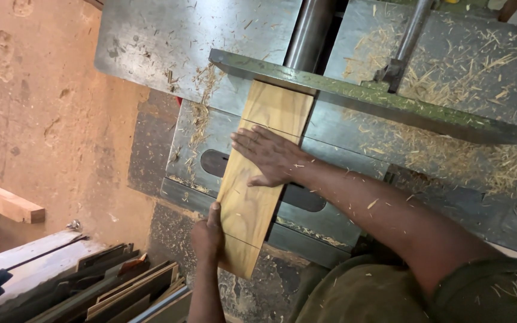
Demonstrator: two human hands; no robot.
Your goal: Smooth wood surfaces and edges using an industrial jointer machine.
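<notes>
In the head view, a pale wooden board (258,173) lies flat on the grey metal bench (151,42) of a woodworking machine, and its far end touches the long green fence (354,98) that crosses the bench at an angle. The right hand (270,157) rests on the middle of the board with the palm down and the fingers spread apart, so it presses on the wood and does not clamp it. The left hand (207,236) is at the near end of the board, closed on its left edge, with the thumb lying along the side of the wood. Under the board there is a dark oval slot (213,162) in the metal surface. Wood shavings (510,161) lie scattered on the bench, mostly on the right side behind the fence. On the floor at the lower left, several flat panels (121,287) are stacked, and a short wooden beam (4,200) lies near the left border.
</notes>
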